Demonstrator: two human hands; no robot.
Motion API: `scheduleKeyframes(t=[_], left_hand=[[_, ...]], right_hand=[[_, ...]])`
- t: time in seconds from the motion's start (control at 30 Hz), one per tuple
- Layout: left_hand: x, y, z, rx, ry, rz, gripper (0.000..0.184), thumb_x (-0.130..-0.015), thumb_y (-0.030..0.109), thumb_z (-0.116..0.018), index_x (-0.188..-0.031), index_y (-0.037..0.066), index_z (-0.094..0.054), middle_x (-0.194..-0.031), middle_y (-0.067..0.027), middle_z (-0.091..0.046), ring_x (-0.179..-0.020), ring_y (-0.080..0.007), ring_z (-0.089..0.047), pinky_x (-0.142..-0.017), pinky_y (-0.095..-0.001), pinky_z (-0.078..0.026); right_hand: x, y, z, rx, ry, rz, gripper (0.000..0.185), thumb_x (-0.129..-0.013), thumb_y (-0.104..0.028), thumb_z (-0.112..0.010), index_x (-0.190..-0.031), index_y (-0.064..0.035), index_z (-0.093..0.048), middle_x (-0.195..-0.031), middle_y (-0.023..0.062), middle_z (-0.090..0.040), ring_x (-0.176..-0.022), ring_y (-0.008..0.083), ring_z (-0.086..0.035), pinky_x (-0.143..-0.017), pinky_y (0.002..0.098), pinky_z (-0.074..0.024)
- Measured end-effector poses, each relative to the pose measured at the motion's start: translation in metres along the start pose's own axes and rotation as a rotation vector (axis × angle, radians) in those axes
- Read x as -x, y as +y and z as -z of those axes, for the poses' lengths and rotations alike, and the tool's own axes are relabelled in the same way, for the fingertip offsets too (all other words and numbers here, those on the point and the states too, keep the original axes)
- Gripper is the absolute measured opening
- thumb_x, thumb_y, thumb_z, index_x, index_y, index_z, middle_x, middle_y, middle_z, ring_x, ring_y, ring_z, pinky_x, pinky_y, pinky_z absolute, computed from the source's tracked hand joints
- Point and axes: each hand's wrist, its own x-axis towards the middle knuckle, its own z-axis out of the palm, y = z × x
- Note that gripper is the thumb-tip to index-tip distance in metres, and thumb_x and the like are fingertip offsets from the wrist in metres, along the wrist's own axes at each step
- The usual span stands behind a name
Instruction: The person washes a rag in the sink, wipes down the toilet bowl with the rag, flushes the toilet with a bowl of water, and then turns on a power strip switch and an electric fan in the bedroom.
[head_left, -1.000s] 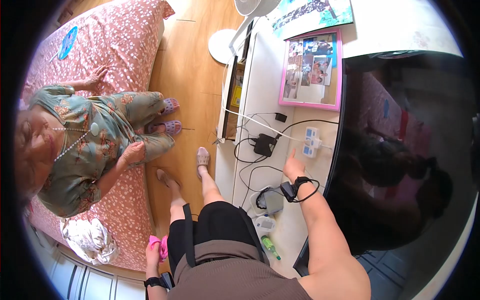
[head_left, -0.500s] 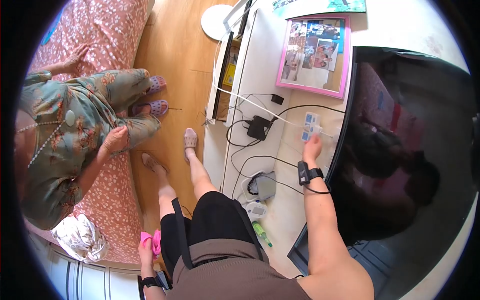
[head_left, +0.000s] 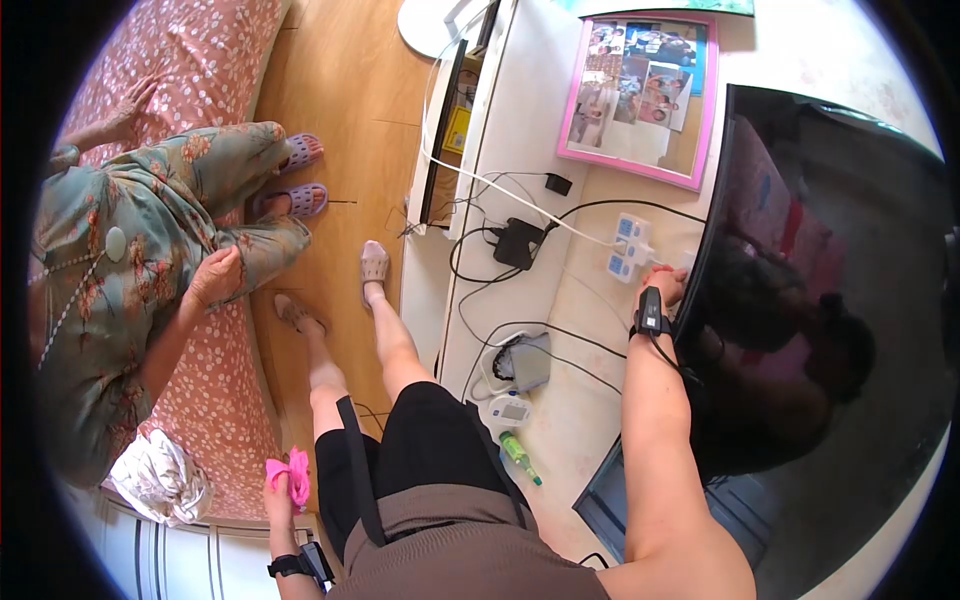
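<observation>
In my left hand [head_left: 278, 497] is a bunched pink cloth [head_left: 292, 478], held low beside my left leg. My right hand [head_left: 662, 286] reaches over the white cabinet to the left edge of the television [head_left: 780, 380]. Its fingers are bent together, and whatever they grip is hidden. Just beyond that hand lies a white power strip [head_left: 628, 248] with blue-marked sockets, apart from the fingers. A white cable [head_left: 520, 205] runs into the strip.
A pink picture frame [head_left: 640, 100], black adapter [head_left: 518, 243], blood pressure monitor [head_left: 510, 410] and green bottle [head_left: 520, 458] lie on the cabinet among loose cables. An open drawer [head_left: 440, 190] juts out. Another person [head_left: 140, 250] sits on the bed [head_left: 215, 400] at left.
My right hand has moved off the power strip, toward the television's edge. My left hand has risen slightly and shifted left with the pink cloth. The view has shifted a little.
</observation>
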Motion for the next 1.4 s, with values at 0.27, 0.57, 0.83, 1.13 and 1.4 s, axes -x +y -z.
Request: scheduleKeyframes(t=[0.27,0.57,0.83,1.13,1.4], left_hand=[[-0.002,0.022,0.004,0.042,-0.041,-0.028,0.019,-0.095,0.019,-0.054,-0.103,0.003,-0.059,-0.085,-0.005,-0.065,-0.072,-0.0147,-0.063,-0.063,-0.0274,-0.05],[0.01,0.062,-0.008,0.053,-0.03,0.012,0.022,-0.095,0.021,-0.057,-0.104,0.002,-0.062,-0.092,-0.0019,-0.063,-0.082,-0.0107,-0.059,-0.072,-0.0266,-0.047],[-0.004,0.044,-0.013,0.104,-0.078,-0.009,0.021,-0.096,0.018,-0.055,-0.107,0.001,-0.059,-0.094,-0.0044,-0.064,-0.081,-0.0121,-0.06,-0.07,-0.0252,-0.049],[-0.019,-0.003,-0.002,0.039,-0.097,0.063,0.025,-0.095,0.02,-0.058,-0.109,0.0,-0.061,-0.096,-0.0014,-0.062,-0.085,-0.0099,-0.056,-0.075,-0.025,-0.046],[-0.025,-0.01,-0.006,0.013,-0.06,0.013,0.027,-0.097,0.022,-0.054,-0.113,0.0,-0.057,-0.096,-0.0054,-0.064,-0.083,-0.0131,-0.062,-0.072,-0.0258,-0.05]], right_hand=[[0.04,0.006,-0.043,0.026,0.342,0.34,0.05,-0.101,-0.046,-0.034,-0.085,-0.0027,-0.053,-0.063,0.0094,-0.058,-0.042,0.0199,-0.051,-0.036,0.0334,-0.0407],[0.161,0.109,-0.08,0.64,-0.163,0.376,0.063,-0.092,-0.02,-0.055,-0.144,-0.009,-0.022,-0.067,0.0137,-0.062,-0.05,0.0218,-0.056,-0.044,0.0388,-0.0442],[0.161,0.041,-0.063,0.937,0.345,0.688,0.085,-0.084,-0.008,-0.048,-0.151,-0.0083,0.005,-0.075,0.0234,-0.065,-0.073,0.0419,-0.064,-0.067,0.051,-0.0486],[0.155,0.02,-0.078,1.155,0.453,0.542,0.089,-0.085,-0.013,-0.047,-0.149,-0.0078,0.014,-0.078,0.0282,-0.065,-0.076,0.0445,-0.064,-0.071,0.0516,-0.05],[0.163,0.01,-0.075,1.221,0.469,0.538,0.088,-0.085,-0.015,-0.047,-0.149,-0.0052,0.013,-0.084,0.0306,-0.065,-0.079,0.046,-0.064,-0.073,0.053,-0.0501]])
